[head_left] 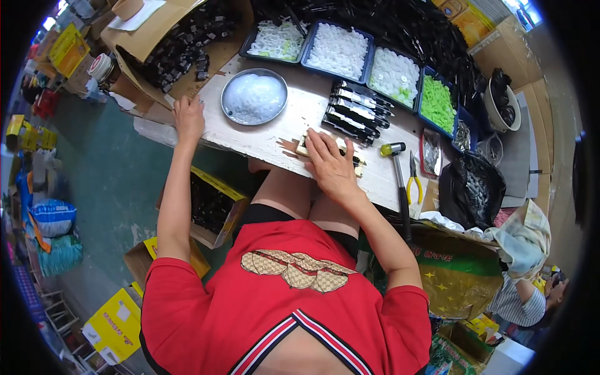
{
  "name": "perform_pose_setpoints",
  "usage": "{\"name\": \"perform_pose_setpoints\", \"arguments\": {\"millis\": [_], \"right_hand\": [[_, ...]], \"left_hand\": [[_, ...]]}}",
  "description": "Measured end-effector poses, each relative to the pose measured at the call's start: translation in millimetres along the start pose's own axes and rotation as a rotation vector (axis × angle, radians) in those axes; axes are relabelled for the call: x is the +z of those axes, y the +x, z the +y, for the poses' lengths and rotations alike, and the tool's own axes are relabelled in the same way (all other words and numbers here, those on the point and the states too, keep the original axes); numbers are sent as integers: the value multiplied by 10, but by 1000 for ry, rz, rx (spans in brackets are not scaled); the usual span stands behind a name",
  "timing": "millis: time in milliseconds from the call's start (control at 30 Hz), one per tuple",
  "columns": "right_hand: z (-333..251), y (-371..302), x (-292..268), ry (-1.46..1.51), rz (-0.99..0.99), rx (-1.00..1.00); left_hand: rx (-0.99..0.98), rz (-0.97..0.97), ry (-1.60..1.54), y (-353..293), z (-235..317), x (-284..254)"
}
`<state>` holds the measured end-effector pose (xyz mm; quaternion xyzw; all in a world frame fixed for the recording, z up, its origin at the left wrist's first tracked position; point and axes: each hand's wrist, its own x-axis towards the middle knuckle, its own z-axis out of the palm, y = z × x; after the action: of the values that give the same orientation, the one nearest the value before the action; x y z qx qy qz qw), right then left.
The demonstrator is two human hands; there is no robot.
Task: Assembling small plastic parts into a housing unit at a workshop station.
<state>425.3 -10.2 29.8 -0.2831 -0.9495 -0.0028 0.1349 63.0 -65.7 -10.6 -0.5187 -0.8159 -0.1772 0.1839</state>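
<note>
Steady the pale block under the right hand, whether its fingers clamp unclear; left hand fingers loosely apart

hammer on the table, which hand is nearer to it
Right. The right hand is just left of the hammer, not touching it; the left hand is much farther left, at the edge of the table.

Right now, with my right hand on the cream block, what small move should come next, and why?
Perhaps reach your left hand into the cardboard box for one of the small black parts: that hand seems empty at the workbench edge, right beside the open box, while your right hand partly covers the cream block.
</note>
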Motion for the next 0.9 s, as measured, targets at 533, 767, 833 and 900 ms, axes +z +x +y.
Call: {"name": "perform_pose_setpoints", "arguments": {"millis": [533,767,833,900], "right_hand": [[198,-139,-35,729,421,224],[188,-169,-59,726,441,253],[182,-160,-74,712,438,251],[177,-160,-80,702,432,246]], "left_hand": [[-193,-999,-1534,6,1741,-725],[50,-1077,-861,100,2175,-715],[262,-874,-765,128,2146,-645],[181,-940,-850,107,2068,-490]]}}
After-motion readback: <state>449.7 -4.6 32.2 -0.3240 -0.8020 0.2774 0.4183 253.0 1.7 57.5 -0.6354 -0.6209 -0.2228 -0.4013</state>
